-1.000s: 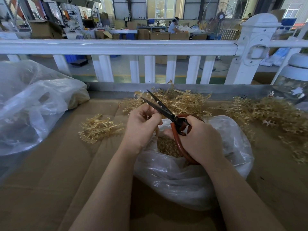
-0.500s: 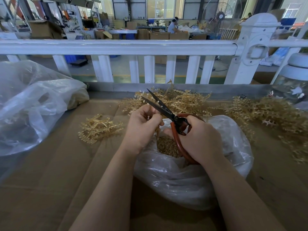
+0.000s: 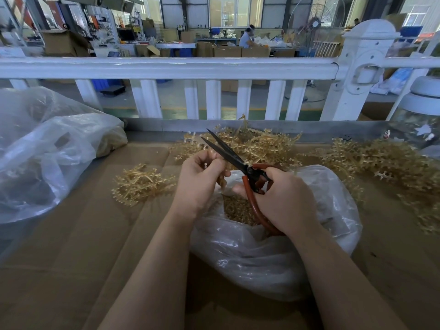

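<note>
Red-handled scissors (image 3: 234, 158) sit in the right hand (image 3: 285, 201), whose fingers curl through and round the 2 loops. The black blades stand parted in a narrow V that points up and left, away from the person. The left hand (image 3: 200, 182) pinches a tan plastic sprig (image 3: 222, 181) between thumb and fingertips, and the sprig's lower end hangs below the fingers over the mouth of the bag (image 3: 262, 263). How much of the sprig rises above the fingers I cannot tell, because the heap (image 3: 266, 144) behind is the same colour and swallows the outline.

The relation that counts is this: the sprig lies just left of the scissors' pivot, its long axis close to upright, while the blades run aslant past it from lower right to upper left. The lower blade passes right by the left fingertips, touching or nearly so. As I judge it, the cut needs the sprig fed rightward into the V, toward the pivot where the bite is strongest, with the fingertips kept outside the blades. The left hand is the nearer to the blade tips.

Cut bits (image 3: 238, 208) lie in the bag directly beneath, so whatever is snipped should drop straight in. A small tuft (image 3: 140, 184) of sprigs rests on the cardboard (image 3: 83, 246) to the left, a pile (image 3: 381, 163) spreads to the right, and a big clear sack (image 3: 47, 151) slumps at the far left below the white rail (image 3: 166, 67).
</note>
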`<state>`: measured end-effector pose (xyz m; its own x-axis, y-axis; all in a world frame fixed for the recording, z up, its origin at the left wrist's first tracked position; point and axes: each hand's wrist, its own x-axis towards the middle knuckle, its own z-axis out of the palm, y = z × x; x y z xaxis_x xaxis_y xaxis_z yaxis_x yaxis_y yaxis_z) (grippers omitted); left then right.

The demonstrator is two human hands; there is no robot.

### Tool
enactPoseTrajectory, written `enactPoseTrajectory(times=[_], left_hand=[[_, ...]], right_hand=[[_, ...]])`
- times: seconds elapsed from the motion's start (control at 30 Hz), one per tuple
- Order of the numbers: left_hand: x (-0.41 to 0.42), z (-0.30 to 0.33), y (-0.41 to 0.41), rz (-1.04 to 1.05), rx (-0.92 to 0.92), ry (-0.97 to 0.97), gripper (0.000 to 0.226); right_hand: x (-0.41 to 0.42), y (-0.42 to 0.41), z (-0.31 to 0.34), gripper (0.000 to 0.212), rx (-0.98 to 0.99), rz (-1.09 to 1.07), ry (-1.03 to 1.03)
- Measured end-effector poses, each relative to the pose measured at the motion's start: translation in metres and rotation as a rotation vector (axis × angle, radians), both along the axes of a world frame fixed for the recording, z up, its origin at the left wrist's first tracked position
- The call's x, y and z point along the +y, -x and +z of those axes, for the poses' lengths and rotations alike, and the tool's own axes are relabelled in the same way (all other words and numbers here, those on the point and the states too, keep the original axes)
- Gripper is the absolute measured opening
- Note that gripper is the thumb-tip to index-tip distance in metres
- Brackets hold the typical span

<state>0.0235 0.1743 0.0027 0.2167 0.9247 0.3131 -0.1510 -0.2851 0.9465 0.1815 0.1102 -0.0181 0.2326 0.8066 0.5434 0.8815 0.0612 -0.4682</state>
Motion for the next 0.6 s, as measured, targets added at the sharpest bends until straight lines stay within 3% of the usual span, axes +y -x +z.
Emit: enactPoseTrajectory(times=[0.13,0.33,0.6], left_hand=[[0.000,-0.001,0.000,-0.014,0.049,0.077,0.017],[-0.003,-0.002,-0.005,-0.184,0.214,0.091,0.009],[0.000,-0.005,-0.003,-0.243,0.343,0.010,0.013]], right_hand=[[0.003,-0.001,0.000,0.049,0.149,-0.015,0.043],[0.007,-0.002,0.006,0.026,0.542,0.135,0.065],[0.006,0.000,0.011,0.020,0.578,0.161,0.102]])
